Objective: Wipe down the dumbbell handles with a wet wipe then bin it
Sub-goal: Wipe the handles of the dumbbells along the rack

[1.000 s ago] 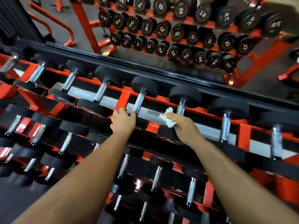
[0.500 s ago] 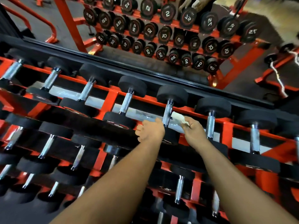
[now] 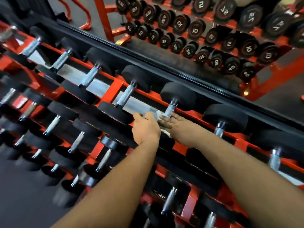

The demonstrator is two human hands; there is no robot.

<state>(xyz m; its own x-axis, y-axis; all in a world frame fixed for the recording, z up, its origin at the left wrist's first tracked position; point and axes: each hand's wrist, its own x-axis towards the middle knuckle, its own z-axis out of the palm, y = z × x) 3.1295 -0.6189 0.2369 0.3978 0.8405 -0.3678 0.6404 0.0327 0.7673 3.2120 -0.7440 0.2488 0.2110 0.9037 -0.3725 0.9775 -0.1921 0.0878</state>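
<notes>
Black-headed dumbbells with knurled steel handles lie in rows on an orange rack (image 3: 117, 87). My right hand (image 3: 180, 127) reaches leftward across the lower part of one top-row dumbbell handle (image 3: 170, 109). It holds a white wet wipe (image 3: 158, 114) against the handle, and the wipe peeks out above and below the fingers. My left hand (image 3: 145, 127) rests just left of that handle with its fingers loosely bent over the rack's edge. It holds nothing that I can see. The dumbbell's near head is mostly hidden under both hands.
A mirror behind the rack reflects numbered dumbbells (image 3: 195, 30). A black ledge (image 3: 164, 66) runs along the mirror's base. More top-row dumbbells stand left (image 3: 126, 96) and right (image 3: 220, 129) of my hands, with lower rows below. No bin is in view.
Both hands have shifted right along the top row, from one dumbbell to the one beside it. My right hand has gone from beside the handle to across it with the wipe.
</notes>
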